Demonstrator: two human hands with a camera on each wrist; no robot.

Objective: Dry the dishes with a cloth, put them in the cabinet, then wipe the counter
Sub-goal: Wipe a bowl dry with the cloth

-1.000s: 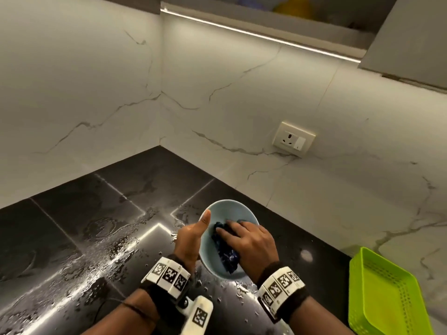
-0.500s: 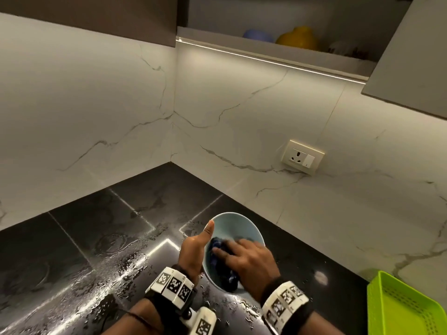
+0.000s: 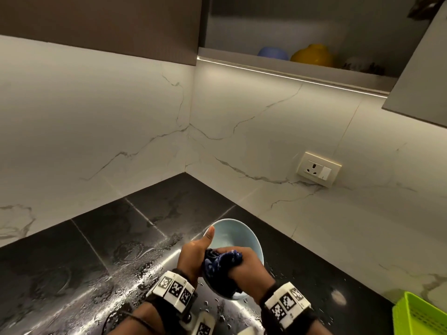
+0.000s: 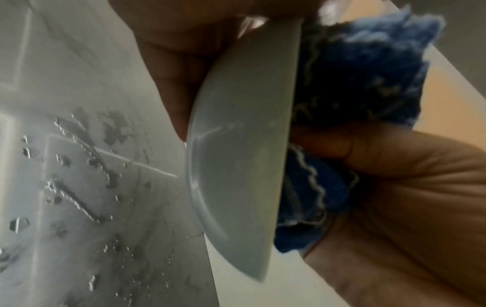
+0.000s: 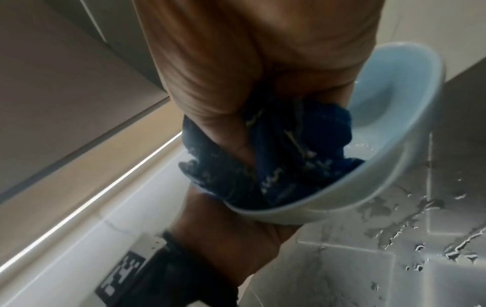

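My left hand (image 3: 193, 258) held a pale blue bowl (image 3: 238, 238) tilted on edge above the wet black bench (image 3: 135, 228), thumb raised along the rim and the other fingers (image 4: 184, 68) curled behind the bowl's outer wall. My right hand (image 3: 244, 267) was clamped on a bunched dark blue cloth (image 3: 221, 263) with pale flecks, pressing it into the lower part of the bowl's hollow; the right wrist view showed the cloth (image 5: 284, 157) wedged between my curled fingers (image 5: 236, 83) and the bowl's inner wall (image 5: 389, 87), where a few droplets clung near the cloth. From the left wrist, the bowl (image 4: 236, 166) appeared edge-on, with the cloth (image 4: 355, 79) spilling past its rim and my right hand (image 4: 407, 197) closed round it.

Water beaded and streaked across the bench tiles below and to the left of the bowl. A white marble-veined backsplash (image 3: 242, 122) met in a corner behind the bench, carrying a socket and switch plate (image 3: 318, 168) on the right-hand wall. Above it, a lit open cabinet (image 3: 290, 27) held a blue bowl (image 3: 272, 53) beside a yellow dish (image 3: 312, 54) on its shelf. A lime green perforated basket (image 3: 420, 315) sat at the bench's near right corner, well apart from the bowl. Both wrists wore black bands with white coded markers (image 3: 175, 287).
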